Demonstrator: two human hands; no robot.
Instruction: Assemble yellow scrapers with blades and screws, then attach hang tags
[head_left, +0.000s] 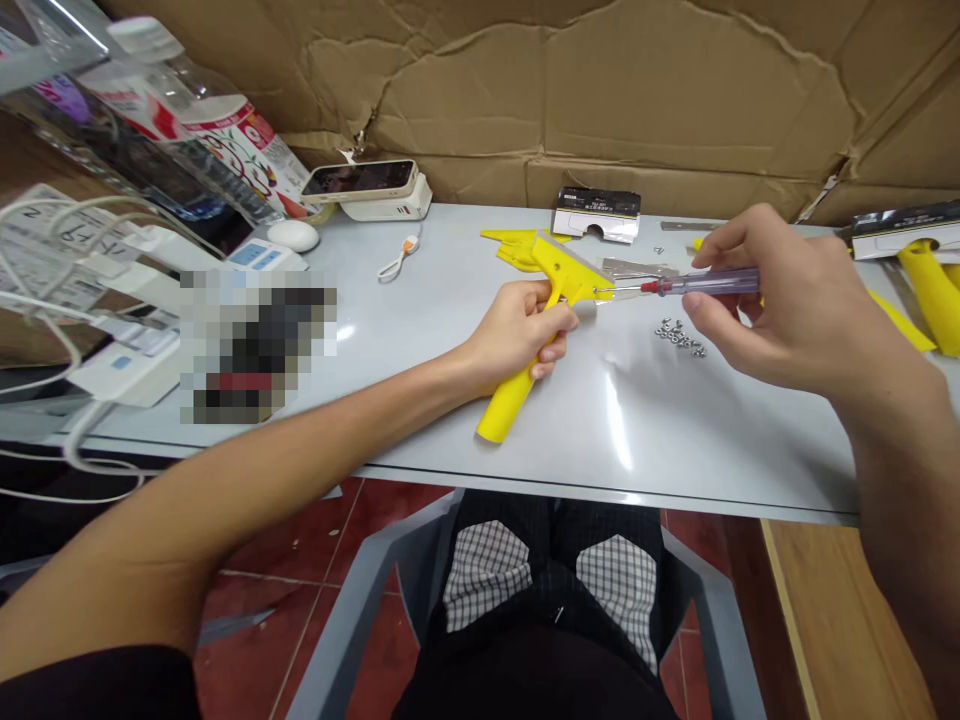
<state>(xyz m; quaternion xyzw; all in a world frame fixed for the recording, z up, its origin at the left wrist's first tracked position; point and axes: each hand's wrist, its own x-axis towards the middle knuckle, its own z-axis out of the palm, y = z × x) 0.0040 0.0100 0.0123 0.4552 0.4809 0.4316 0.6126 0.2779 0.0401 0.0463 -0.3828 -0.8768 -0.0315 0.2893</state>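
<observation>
My left hand [525, 340] is wrapped round the neck of a yellow scraper [506, 400], whose wide head points up and away from me. In my right hand [780, 300] is a screwdriver [720, 282] with a clear purple handle, held level between thumb and fingers. Its tip meets the right end of the scraper head. A heap of small screws [681, 338] lies on the table just left of my right hand. Behind the scraper head are more yellow parts [517, 248] and some thin metal blades [637, 268].
A black-and-white box [597, 214] stands at the back of the grey table [450, 440], against cardboard [660, 90]. Phone [360, 180], bottles [244, 150], white mouse [293, 236] and power strips with cables [127, 365] are left. More yellow scrapers [930, 295] lie right.
</observation>
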